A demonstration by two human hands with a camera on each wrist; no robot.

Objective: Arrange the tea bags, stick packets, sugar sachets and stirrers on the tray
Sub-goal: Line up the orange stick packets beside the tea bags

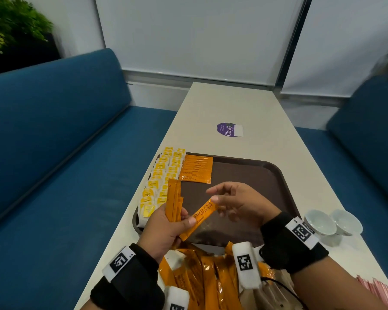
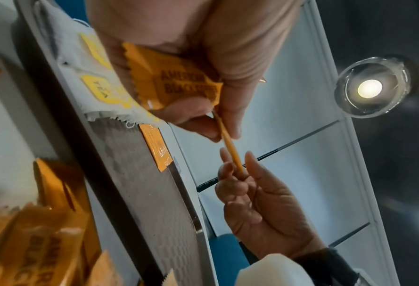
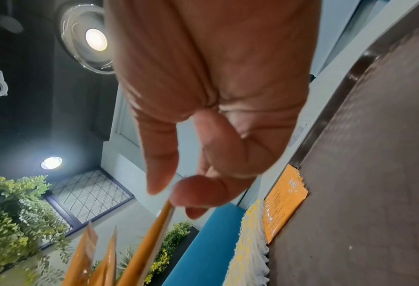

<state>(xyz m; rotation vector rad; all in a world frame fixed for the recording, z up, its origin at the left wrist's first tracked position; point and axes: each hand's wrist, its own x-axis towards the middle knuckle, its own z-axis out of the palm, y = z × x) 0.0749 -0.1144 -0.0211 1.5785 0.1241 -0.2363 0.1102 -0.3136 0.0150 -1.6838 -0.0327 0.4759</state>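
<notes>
Stick packet held btwn both hands, above tray.
L hand (image 1: 164, 227) grips packet bunch (image 1: 174, 200), thumb pinning single stick packet (image 1: 199, 218); R hand (image 1: 240, 204) pinches its far end over brown tray (image 1: 276, 173); tea bags (image 1: 159, 180) at tray's left edge.

Orange stick packet (image 1: 201, 217) held tilted above brown tray (image 1: 244, 175) bearing tea bags (image 1: 159, 182).
</notes>
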